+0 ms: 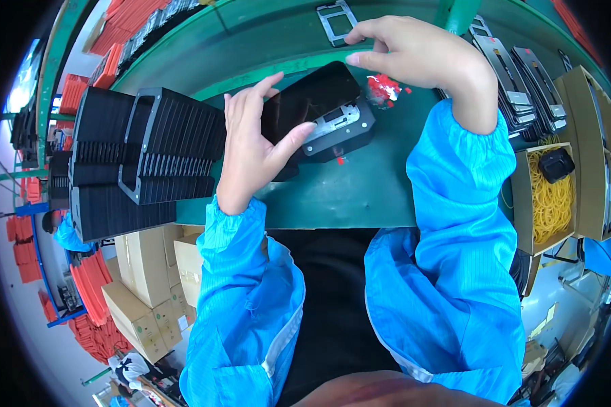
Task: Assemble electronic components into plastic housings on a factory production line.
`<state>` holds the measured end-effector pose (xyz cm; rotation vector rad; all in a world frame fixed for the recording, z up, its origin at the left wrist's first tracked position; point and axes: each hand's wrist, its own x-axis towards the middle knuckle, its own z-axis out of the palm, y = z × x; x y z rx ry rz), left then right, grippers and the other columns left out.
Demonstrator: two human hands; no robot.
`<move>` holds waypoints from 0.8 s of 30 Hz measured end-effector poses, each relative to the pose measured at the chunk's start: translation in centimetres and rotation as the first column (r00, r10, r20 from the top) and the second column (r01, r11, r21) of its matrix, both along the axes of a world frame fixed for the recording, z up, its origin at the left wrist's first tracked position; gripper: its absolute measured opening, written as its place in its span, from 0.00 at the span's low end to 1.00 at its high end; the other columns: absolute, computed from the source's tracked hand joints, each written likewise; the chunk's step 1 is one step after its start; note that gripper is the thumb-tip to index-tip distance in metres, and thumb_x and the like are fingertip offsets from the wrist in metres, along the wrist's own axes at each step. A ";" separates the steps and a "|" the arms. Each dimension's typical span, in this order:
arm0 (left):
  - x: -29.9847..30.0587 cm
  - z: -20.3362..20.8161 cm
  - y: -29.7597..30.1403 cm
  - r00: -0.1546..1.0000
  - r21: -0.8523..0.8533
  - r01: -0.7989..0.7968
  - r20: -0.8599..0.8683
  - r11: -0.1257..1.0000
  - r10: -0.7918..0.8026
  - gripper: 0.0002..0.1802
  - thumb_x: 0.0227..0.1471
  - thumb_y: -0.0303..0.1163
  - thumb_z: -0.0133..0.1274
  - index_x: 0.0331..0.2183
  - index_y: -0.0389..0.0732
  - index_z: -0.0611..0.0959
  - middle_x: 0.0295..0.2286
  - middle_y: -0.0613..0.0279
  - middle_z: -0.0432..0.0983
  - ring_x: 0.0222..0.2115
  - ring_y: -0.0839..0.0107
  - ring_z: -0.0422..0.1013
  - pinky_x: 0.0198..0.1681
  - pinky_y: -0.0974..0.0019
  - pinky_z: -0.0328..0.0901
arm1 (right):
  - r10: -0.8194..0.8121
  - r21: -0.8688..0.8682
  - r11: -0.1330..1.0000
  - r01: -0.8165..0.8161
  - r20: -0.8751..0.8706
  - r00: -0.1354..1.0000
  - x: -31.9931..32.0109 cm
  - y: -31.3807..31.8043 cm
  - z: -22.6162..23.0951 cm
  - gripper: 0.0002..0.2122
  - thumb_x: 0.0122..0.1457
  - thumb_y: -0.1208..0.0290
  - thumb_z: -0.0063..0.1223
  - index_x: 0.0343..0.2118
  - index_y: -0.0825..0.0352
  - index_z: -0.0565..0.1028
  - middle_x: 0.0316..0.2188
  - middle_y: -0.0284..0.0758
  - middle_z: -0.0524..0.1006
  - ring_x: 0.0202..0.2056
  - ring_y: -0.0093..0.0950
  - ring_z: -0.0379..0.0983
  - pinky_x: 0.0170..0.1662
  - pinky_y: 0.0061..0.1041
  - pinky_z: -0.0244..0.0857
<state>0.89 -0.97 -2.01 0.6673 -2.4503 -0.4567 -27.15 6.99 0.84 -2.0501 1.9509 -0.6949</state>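
A black panel (310,95) with a glossy face lies tilted on a black tray (339,132) at the middle of the green bench (360,190); a silver bracket (334,120) shows at its lower edge. It looks thin, stiff and light, its face slick and easily marked, so the edges seem the safest place to grip. The left hand (251,146) clasps its near-left edge, thumb laid along the lower edge, fingers spread behind. The right hand (414,51) pinches the far right corner between thumb and forefinger. Red scraps (383,88) lie just right of the tray. Stacked black frames (149,149) stand to the left, flat metal parts (523,81) and a box of yellow bands (550,203) to the right. Cartons (149,271) sit on the floor below.
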 end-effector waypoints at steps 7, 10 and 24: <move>-0.9 -0.2 0.1 0.999 -0.037 0.027 0.040 0.999 -0.026 0.39 0.46 0.48 0.69 0.56 0.43 0.75 0.45 0.52 0.73 0.50 0.54 0.69 0.65 0.36 0.47 | -0.089 0.360 0.931 0.067 0.044 0.995 0.1 -1.7 0.5 0.21 0.66 0.53 0.54 0.46 0.70 0.80 0.28 0.39 0.81 0.31 0.29 0.78 0.36 0.30 0.71; -0.9 -0.4 0.4 0.999 -0.087 0.025 0.043 0.996 -0.021 0.39 0.44 0.48 0.70 0.55 0.43 0.76 0.46 0.52 0.73 0.51 0.52 0.68 0.66 0.34 0.47 | 0.039 0.451 0.887 -0.094 0.129 0.991 -0.7 -1.9 -0.2 0.21 0.64 0.51 0.56 0.40 0.70 0.82 0.26 0.36 0.82 0.29 0.29 0.78 0.35 0.29 0.70; 0.9 -0.6 0.3 0.999 -0.118 0.028 -0.016 0.993 -0.030 0.40 0.34 0.42 0.76 0.50 0.42 0.77 0.45 0.53 0.74 0.51 0.49 0.68 0.65 0.34 0.50 | 0.051 0.582 0.811 -0.060 0.032 0.998 1.4 -3.2 -0.6 0.26 0.59 0.45 0.60 0.31 0.72 0.82 0.23 0.37 0.81 0.26 0.32 0.78 0.33 0.33 0.71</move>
